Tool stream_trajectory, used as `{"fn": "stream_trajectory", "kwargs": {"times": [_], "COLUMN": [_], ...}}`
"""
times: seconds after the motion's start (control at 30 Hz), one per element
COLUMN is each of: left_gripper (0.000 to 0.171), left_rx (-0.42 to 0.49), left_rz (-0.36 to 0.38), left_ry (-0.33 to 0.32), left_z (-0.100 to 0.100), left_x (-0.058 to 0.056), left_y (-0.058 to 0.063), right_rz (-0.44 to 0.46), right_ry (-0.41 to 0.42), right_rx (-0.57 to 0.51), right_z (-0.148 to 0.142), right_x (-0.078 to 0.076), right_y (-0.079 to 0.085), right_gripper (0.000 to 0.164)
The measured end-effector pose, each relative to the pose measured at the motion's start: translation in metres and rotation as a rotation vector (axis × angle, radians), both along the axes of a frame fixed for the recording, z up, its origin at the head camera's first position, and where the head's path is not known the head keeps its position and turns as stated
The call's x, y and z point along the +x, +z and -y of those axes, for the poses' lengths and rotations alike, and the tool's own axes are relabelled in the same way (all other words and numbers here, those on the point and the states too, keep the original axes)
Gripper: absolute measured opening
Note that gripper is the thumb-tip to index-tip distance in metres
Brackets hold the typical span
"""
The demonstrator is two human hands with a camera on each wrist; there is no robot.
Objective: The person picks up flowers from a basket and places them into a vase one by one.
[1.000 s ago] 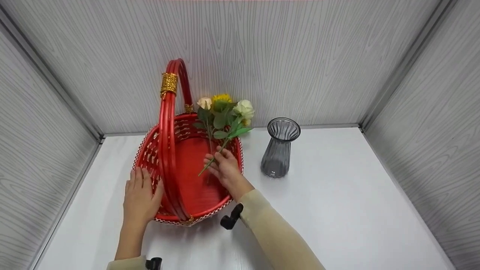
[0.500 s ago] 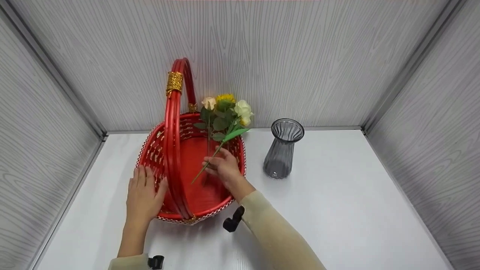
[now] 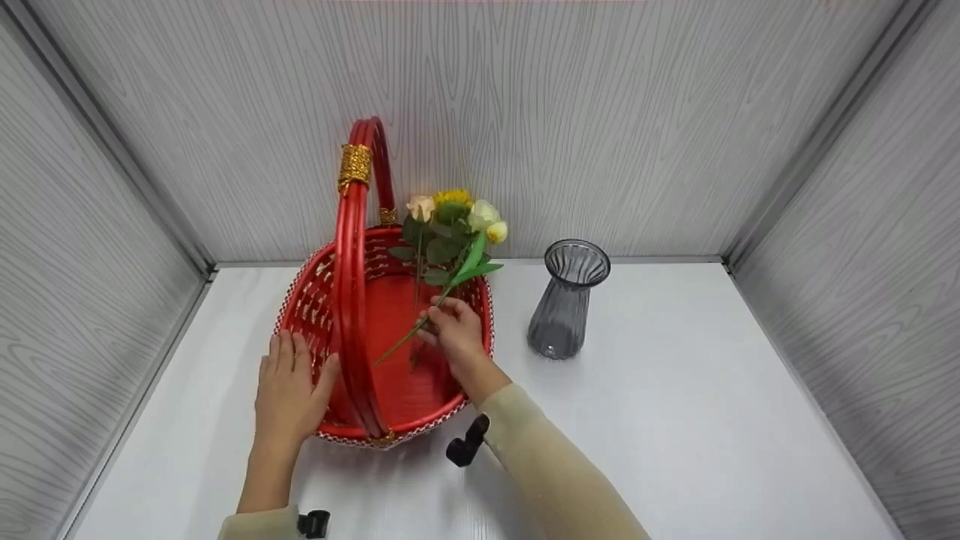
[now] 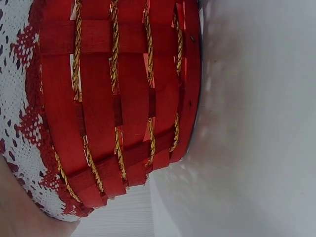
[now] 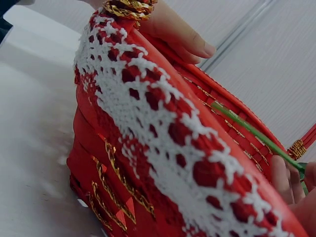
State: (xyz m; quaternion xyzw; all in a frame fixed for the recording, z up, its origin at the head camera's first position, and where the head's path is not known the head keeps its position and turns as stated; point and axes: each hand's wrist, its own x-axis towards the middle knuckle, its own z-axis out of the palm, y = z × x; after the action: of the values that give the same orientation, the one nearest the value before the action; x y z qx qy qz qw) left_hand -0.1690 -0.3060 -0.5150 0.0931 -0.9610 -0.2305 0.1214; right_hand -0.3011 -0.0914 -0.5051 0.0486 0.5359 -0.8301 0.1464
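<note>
My right hand (image 3: 456,336) pinches the thin green stem of a tulip (image 3: 496,232) with a small pale yellow bud and long bright leaves. The stem slants across the inside of a red woven basket (image 3: 390,315), its lower end over the basket floor. Behind the tulip, a peach rose (image 3: 421,208), a yellow flower (image 3: 453,198) and a white rose (image 3: 482,215) lean together at the basket's back right. My left hand (image 3: 289,397) rests on the basket's near left rim with fingers straight and thumb reaching over inside. The right wrist view shows the stem (image 5: 247,126) beyond the lace-trimmed rim.
To the right of the basket, a grey fluted glass vase (image 3: 568,300) stands upright on the white table (image 3: 675,405). The tall red handle (image 3: 351,262) with gold binding arches over the basket. Grained panels (image 3: 600,112) enclose the back and both sides.
The tulip's stem has tilted, its cut end moving left and down. Its yellow bud now shows to the right of the white rose. My left hand stays on the rim.
</note>
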Motion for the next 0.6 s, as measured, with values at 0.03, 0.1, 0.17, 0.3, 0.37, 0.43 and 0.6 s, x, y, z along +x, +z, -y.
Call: {"fn": "stream_trajectory", "kwargs": {"times": [0.03, 0.1, 0.17, 0.3, 0.37, 0.43, 0.6], "left_gripper": [0.088, 0.087, 0.088, 0.088, 0.088, 0.089, 0.091], "left_rx": [-0.002, -0.003, -0.001, -0.005, -0.011, -0.015, -0.016], "left_rz": [-0.002, -0.002, -0.005, -0.014, -0.016, -0.011, 0.006], "left_ry": [-0.002, -0.003, -0.002, 0.001, -0.004, -0.014, -0.021], "left_z": [0.0, 0.001, 0.001, 0.0, -0.001, -0.002, -0.004], "left_x": [0.0, 0.0, -0.002, -0.006, -0.01, -0.014, -0.02], "left_y": [0.0, 0.0, 0.0, -0.001, -0.001, -0.001, -0.001], "right_rz": [-0.007, -0.031, -0.065, -0.123, -0.136, -0.15, -0.171], "right_ry": [-0.006, -0.018, -0.028, -0.043, -0.048, -0.05, -0.05], "right_rx": [0.007, 0.024, 0.055, 0.088, 0.089, 0.083, 0.059], "right_z": [0.0, 0.001, 0.001, -0.001, -0.003, -0.006, -0.016], "right_x": [0.001, 0.001, 0.001, 0.001, 0.001, 0.0, 0.0], "right_y": [0.0, 0.0, 0.0, 0.0, 0.001, 0.003, 0.013], "right_gripper": [0.023, 0.022, 0.025, 0.032, 0.031, 0.027, 0.027]}}
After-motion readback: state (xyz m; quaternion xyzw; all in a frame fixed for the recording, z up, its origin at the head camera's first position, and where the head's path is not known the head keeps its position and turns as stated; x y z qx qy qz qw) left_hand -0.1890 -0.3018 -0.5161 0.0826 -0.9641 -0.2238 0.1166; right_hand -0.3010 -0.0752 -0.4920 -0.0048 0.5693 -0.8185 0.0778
